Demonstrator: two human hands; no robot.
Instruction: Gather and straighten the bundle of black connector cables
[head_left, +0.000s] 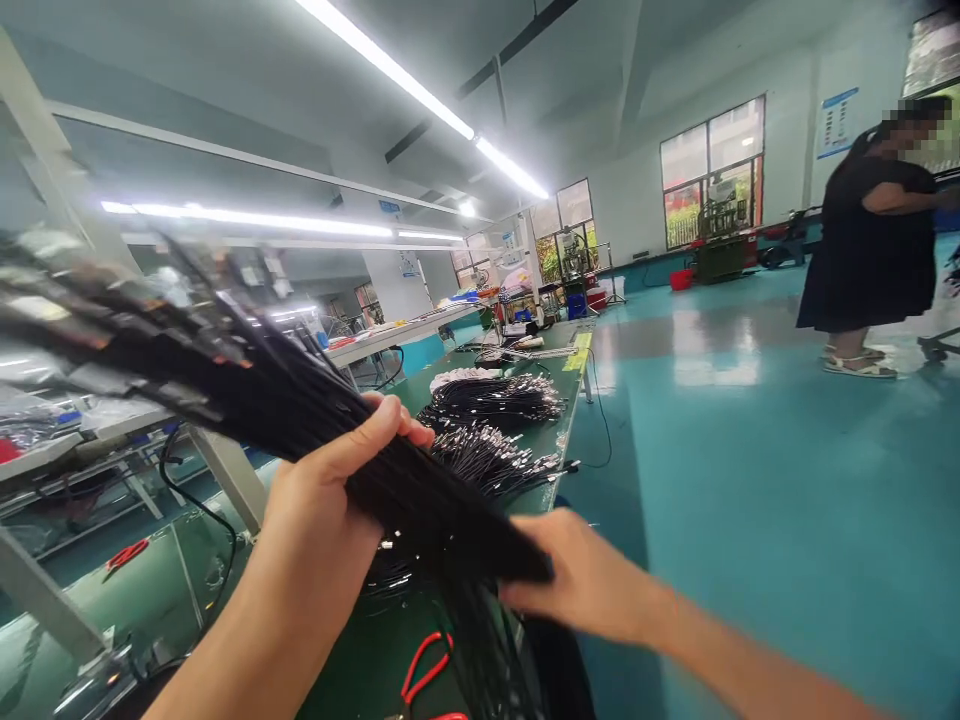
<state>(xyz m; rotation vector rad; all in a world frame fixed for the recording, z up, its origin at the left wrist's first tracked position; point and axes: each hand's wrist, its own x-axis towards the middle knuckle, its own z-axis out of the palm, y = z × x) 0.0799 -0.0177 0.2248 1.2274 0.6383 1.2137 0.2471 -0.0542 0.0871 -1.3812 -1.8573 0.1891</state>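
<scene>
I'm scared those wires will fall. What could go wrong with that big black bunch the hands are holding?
The thick bundle of black cables is gripped by the left hand and right hand only near its lower part, so the long upper end might sag or slip loose. Its dangling strands hang over the red-handled cutters and the piles of black cables with metal tips on the green workbench, so they could snag or tangle there.

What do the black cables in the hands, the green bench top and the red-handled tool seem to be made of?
Bundle of black cables: likely matte plastic-sheathed wire, with pale, perhaps metal, tips blurred at its far end; both the left hand and right hand grip it.
Bench top: looks like a smooth green rubber or vinyl mat, faintly shiny.
Red-handled tool: glossy red plastic-coated grips; jaws hidden.
</scene>
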